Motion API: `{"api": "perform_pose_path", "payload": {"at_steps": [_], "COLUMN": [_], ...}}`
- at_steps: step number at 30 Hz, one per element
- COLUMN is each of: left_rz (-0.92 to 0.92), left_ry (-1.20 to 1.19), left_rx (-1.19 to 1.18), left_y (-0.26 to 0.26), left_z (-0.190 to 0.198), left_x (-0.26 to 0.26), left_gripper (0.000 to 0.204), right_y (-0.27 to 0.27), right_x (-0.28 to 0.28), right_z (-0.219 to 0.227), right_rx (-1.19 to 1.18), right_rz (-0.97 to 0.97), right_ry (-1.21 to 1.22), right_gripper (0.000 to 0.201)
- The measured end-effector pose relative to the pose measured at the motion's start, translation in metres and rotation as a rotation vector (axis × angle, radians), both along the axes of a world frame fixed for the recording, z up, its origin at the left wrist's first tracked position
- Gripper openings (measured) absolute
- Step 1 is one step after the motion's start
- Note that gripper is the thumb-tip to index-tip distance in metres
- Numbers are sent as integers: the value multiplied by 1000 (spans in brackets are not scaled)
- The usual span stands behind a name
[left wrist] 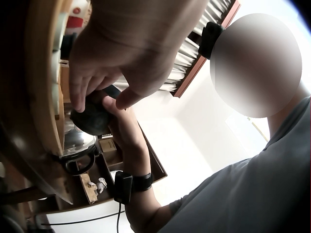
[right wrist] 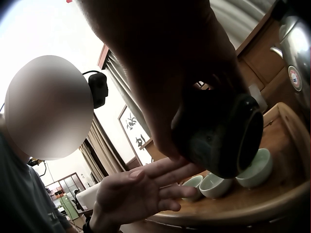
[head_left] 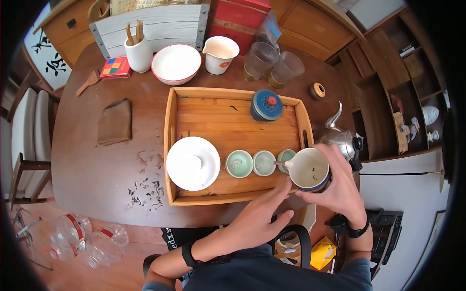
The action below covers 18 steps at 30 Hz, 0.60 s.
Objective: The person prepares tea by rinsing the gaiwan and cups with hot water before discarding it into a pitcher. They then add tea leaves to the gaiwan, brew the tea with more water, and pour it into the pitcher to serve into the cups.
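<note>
Now, dark pitcher (head_left: 323,186): held above the right end of the wooden tray (head_left: 171,121), next to the rightmost green cup (head_left: 285,156).
Spout (head_left: 288,165): points to the person's left, along the row of cups.
Long axis: pale mouth up toward the head; exact tilt unclear.
Right hand (head_left: 340,182): curled around the pitcher.
Left hand (head_left: 257,218): fingers extended beside it, contact unclear.

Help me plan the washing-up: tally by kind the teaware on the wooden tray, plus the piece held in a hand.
Green cups: 3
Blue jar: 1
White dish or lid: 1
Spouted pot, in the right hand: 1
Total: 6
</note>
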<state>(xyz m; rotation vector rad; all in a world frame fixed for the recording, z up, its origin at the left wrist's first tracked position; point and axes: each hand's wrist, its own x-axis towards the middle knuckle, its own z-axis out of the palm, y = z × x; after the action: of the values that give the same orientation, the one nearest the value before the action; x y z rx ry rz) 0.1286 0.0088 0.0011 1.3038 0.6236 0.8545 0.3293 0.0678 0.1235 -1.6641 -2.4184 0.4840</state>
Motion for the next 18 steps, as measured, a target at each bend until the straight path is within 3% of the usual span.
{"api": "perform_pose_path", "payload": {"at_steps": [11, 18], "left_rz": [58, 135], "left_ry": [-29, 7], "left_rx": [97, 62], "left_y": [-8, -20], "left_z": [2, 3], "left_x": [-8, -29], "left_gripper": [85, 86], "right_y": [-1, 7], "right_x": [2, -19], "right_z": [0, -14], "right_rx": [109, 18], "right_rz": [83, 132], "right_ry": [93, 164], "right_gripper": [90, 89]}}
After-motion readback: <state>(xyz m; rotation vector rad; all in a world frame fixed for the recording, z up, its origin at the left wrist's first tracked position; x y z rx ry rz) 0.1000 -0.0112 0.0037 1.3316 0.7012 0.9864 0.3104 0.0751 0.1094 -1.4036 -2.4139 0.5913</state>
